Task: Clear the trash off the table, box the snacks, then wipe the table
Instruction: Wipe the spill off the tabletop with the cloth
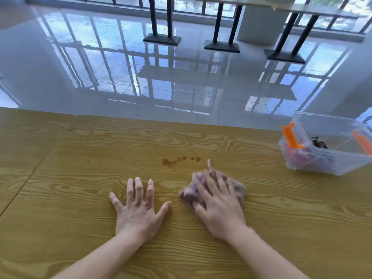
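Note:
My right hand (216, 202) lies flat on a crumpled purplish cloth (238, 188) and presses it onto the wooden table (80, 158); both are blurred by motion. A brown liquid stain (171, 162) with a row of small drops sits just beyond and to the left of the cloth. My left hand (138, 206) rests palm down on the table with fingers spread and holds nothing. A clear plastic box (302, 160) with orange latches stands at the table's right edge with snack packets inside.
The table's far edge runs across the middle of the view, with a glossy tiled floor beyond it. Black table legs on square bases (162, 39) stand farther back on the floor.

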`<state>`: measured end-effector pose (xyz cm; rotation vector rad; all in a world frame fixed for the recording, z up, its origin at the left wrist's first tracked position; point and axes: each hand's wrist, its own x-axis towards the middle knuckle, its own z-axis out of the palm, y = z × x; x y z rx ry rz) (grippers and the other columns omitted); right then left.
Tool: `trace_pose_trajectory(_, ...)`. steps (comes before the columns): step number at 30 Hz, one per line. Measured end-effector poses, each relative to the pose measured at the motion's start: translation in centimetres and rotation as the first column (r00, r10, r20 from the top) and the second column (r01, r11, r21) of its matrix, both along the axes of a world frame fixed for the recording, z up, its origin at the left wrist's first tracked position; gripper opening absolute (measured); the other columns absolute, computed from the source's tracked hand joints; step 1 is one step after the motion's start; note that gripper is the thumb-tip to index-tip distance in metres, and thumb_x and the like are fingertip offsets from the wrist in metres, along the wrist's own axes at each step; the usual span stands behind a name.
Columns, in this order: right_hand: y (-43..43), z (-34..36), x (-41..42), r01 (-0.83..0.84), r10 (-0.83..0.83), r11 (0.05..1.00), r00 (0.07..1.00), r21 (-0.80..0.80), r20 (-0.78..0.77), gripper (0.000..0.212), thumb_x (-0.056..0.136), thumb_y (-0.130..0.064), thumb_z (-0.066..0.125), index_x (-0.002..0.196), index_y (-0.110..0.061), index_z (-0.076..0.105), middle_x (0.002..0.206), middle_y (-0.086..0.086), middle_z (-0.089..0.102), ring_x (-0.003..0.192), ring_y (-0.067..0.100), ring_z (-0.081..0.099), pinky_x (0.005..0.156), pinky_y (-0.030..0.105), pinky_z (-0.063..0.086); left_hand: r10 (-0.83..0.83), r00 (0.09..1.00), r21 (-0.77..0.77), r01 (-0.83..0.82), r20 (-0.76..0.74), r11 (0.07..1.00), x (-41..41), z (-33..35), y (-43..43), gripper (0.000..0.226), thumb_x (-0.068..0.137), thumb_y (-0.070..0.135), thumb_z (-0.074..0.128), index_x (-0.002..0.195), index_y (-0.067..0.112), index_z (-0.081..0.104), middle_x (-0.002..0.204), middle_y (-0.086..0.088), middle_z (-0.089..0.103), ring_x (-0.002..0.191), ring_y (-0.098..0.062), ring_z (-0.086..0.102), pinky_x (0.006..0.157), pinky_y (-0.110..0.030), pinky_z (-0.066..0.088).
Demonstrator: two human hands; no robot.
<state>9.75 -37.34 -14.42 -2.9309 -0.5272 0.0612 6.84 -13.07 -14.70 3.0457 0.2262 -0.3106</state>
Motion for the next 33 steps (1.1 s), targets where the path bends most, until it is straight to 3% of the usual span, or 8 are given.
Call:
trace_pose_trajectory(3, -3.2, -0.6, -0.7, -0.055, 0.055, 0.995, 0.998, -0.077, -0.006, 0.068, 0.094, -0.065, 0.027, 0.155, -0.046, 0.002, 0.167, -0.009, 0.001, 0.153, 0.018, -0.007, 0.121, 0.048, 0.002, -0.209, 0.978, 0.024, 0.209, 0.012, 0.978, 0.3, 0.4, 4.5, 0.082, 0.076, 0.088, -0.005, 0.147, 0.048, -0.019, 0.162, 0.004, -0.02, 0.142, -0.013, -0.033, 0.11, -0.067, -0.016)
trace_pose_trajectory(7, -3.3, 0.7, 9.3, 0.381, -0.388, 0.921, 0.916, -0.084, -0.105, 0.069, 0.093, -0.064, 0.015, 0.155, -0.042, -0.004, 0.167, -0.005, -0.011, 0.152, 0.026, -0.013, 0.122, 0.052, -0.006, -0.241, 0.965, 0.023, 0.24, 0.106, 0.97, 0.3, -0.2, 6.3, 0.072, 0.082, 0.086, 0.009, 0.144, 0.057, -0.014, 0.164, 0.006, -0.013, 0.147, -0.018, -0.023, 0.112, -0.068, -0.01)
trace_pose_trajectory(10, -1.1, 0.9, 12.8, 0.459, -0.466, 0.885, 0.87, -0.083, -0.161, 0.068, 0.094, -0.061, 0.017, 0.156, -0.04, -0.002, 0.167, -0.003, -0.01, 0.152, 0.034, -0.012, 0.12, 0.058, -0.006, -0.255, 0.959, 0.019, 0.254, 0.124, 0.967, 0.2, -0.5, 6.3, 0.072, 0.083, 0.086, 0.013, 0.145, 0.058, -0.009, 0.164, 0.006, -0.007, 0.149, -0.018, -0.017, 0.114, -0.067, -0.006)
trace_pose_trajectory(15, -1.0, 0.9, 5.7, 0.025, -0.029, 0.999, 0.995, -0.038, -0.096, 0.064, 0.095, -0.066, 0.016, 0.152, -0.05, -0.007, 0.165, -0.012, -0.015, 0.152, 0.023, -0.015, 0.122, 0.049, -0.009, -0.247, 0.959, 0.019, 0.247, 0.142, 0.969, 0.1, -0.1, 6.3, 0.071, 0.081, 0.087, 0.007, 0.144, 0.059, -0.014, 0.163, 0.008, -0.013, 0.147, -0.018, -0.022, 0.114, -0.065, -0.01)
trace_pose_trajectory(18, -3.1, -0.2, -2.6, -0.18, 0.18, 0.98, 0.984, -0.081, 0.0, 0.066, 0.095, -0.065, 0.029, 0.155, -0.046, 0.01, 0.167, -0.01, 0.003, 0.154, 0.023, 0.001, 0.12, 0.047, 0.003, -0.247, 0.957, 0.014, 0.248, 0.154, 0.969, 0.2, -0.2, 6.3, 0.072, 0.083, 0.086, 0.01, 0.145, 0.057, -0.01, 0.164, 0.007, -0.007, 0.149, -0.019, -0.017, 0.114, -0.066, -0.007)
trace_pose_trajectory(22, -4.4, 0.6, 3.2, 0.115, -0.118, 0.987, 0.993, -0.109, -0.023, 0.066, 0.094, -0.062, 0.021, 0.154, -0.048, -0.001, 0.167, -0.011, -0.001, 0.154, 0.018, -0.004, 0.123, 0.046, 0.001, -0.259, 0.953, 0.012, 0.26, 0.157, 0.966, 0.0, -0.2, 6.4, 0.072, 0.083, 0.085, 0.012, 0.147, 0.057, -0.006, 0.164, 0.006, -0.003, 0.15, -0.019, -0.013, 0.115, -0.066, -0.003)
trace_pose_trajectory(26, -0.2, 1.9, 14.0, 0.468, -0.469, 0.882, 0.864, -0.052, -0.185, 0.065, 0.097, -0.062, 0.014, 0.156, -0.042, -0.004, 0.167, -0.005, -0.011, 0.152, 0.032, -0.013, 0.12, 0.057, -0.005, -0.24, 0.957, 0.005, 0.242, 0.161, 0.97, 0.0, -0.1, 6.3, 0.071, 0.084, 0.085, 0.013, 0.147, 0.057, -0.004, 0.165, 0.006, 0.0, 0.15, -0.019, -0.012, 0.115, -0.066, -0.001)
trace_pose_trajectory(33, -1.2, -0.2, -0.2, -0.096, 0.097, 0.993, 0.995, -0.068, 0.006, 0.063, 0.097, -0.065, 0.018, 0.156, -0.045, 0.006, 0.167, -0.009, 0.002, 0.154, 0.023, -0.003, 0.121, 0.049, 0.005, -0.249, 0.956, 0.0, 0.253, 0.156, 0.968, 0.0, 0.0, 6.4, 0.071, 0.086, 0.083, 0.017, 0.149, 0.054, 0.002, 0.165, 0.004, 0.006, 0.151, -0.022, -0.004, 0.114, -0.068, 0.003)
